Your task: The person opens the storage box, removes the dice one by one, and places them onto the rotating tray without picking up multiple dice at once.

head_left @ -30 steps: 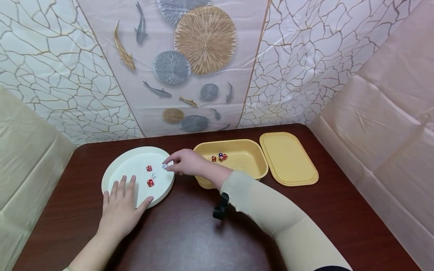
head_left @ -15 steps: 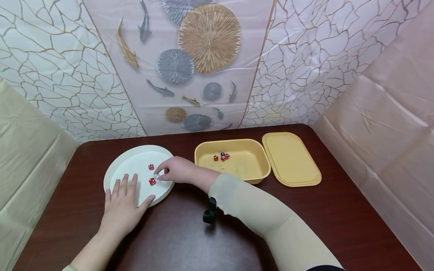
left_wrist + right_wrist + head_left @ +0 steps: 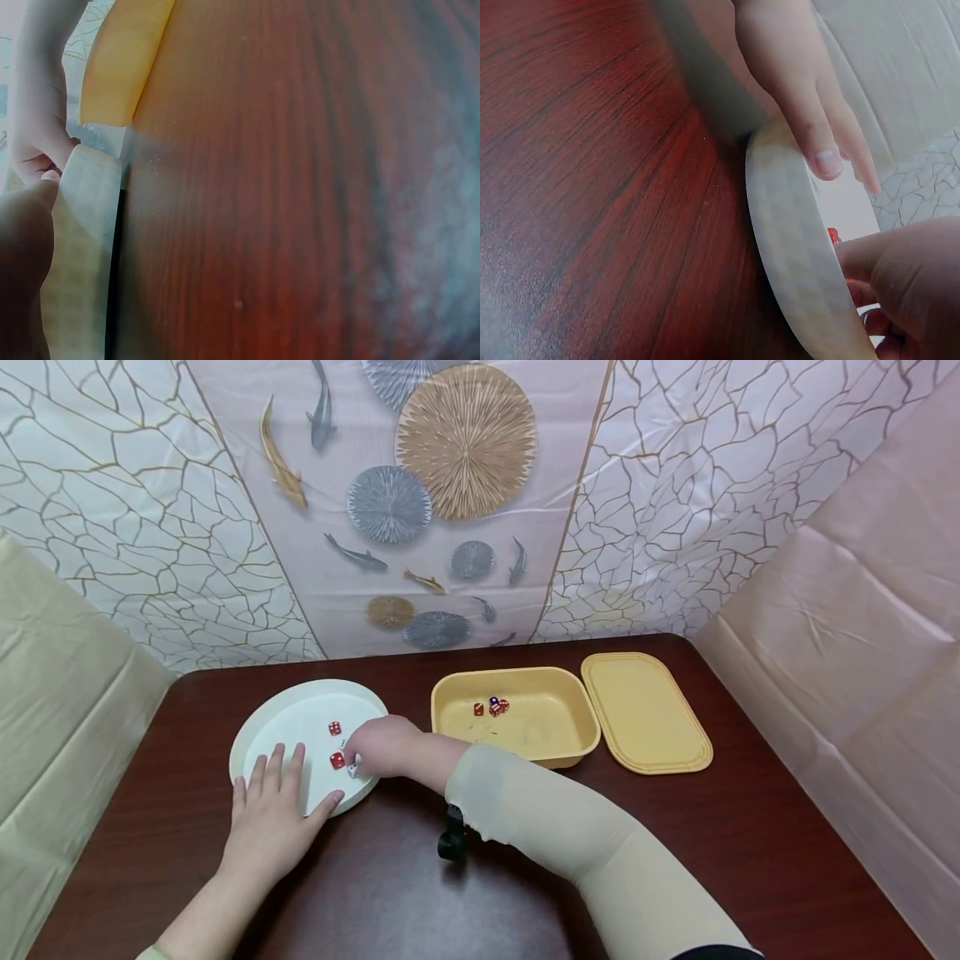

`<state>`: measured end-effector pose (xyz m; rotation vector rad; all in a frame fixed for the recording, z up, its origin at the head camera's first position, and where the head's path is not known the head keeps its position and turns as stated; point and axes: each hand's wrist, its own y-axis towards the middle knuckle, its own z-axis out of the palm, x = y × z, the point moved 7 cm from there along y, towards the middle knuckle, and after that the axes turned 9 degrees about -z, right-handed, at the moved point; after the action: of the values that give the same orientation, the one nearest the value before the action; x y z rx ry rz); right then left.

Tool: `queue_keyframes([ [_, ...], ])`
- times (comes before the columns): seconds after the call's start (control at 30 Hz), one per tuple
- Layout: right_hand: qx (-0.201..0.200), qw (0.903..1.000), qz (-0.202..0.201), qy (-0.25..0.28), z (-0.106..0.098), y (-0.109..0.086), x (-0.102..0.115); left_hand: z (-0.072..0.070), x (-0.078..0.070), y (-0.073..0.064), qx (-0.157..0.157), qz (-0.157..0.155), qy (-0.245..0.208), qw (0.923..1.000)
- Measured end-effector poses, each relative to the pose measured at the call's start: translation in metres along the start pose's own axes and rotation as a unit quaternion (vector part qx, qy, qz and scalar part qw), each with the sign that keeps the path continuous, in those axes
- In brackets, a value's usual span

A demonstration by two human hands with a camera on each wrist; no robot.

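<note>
My right hand (image 3: 384, 747) bends over the tray (image 3: 300, 718), fingers curled down to a white die (image 3: 353, 767) at their tips. The gap between finger and thumb looks narrow, but my knuckles hide the contact, and I cannot tell whether I pinch the die or merely touch it. The die is inside the tray, close beside the nearer red die (image 3: 337, 761); whether the two meet is unclear. Just behind, what looks like a second white die (image 3: 343, 744) shows only in part past my fingers, and a farther red die (image 3: 335, 727) lies apart.

My left hand (image 3: 268, 827) spreads flat over the tray's near left side, fingers straight, thumb across the rim, apparently to steady it.

To the right on the dark table (image 3: 390, 877), the yellow tub (image 3: 551, 727) holds several dice, one red (image 3: 478, 709) set off from a red-and-blue cluster (image 3: 499, 707). Its likely lid (image 3: 647, 712) lies flat alongside.

The step in hand, I judge, is handling the white die within the tray. The next move calls for a sure fingertip hold or a clean release, without nudging the neighbouring dice.
</note>
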<state>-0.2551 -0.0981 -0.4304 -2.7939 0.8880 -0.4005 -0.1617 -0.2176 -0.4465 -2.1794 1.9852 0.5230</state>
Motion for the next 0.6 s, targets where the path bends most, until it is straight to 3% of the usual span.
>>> queue_keyframes([
  [0.3, 0.015, 0.9991, -0.007, -0.039, 0.0007, 0.0019, 0.0039, -0.0006, -0.0005, 0.0007, 0.0, 0.002, 0.0, 1.0],
  [0.6, -0.01, 0.9999, -0.007, 0.011, -0.0063, -0.0031, -0.0029, 0.0007, 0.0006, 0.0011, 0.003, -0.001, 0.004, 1.0],
])
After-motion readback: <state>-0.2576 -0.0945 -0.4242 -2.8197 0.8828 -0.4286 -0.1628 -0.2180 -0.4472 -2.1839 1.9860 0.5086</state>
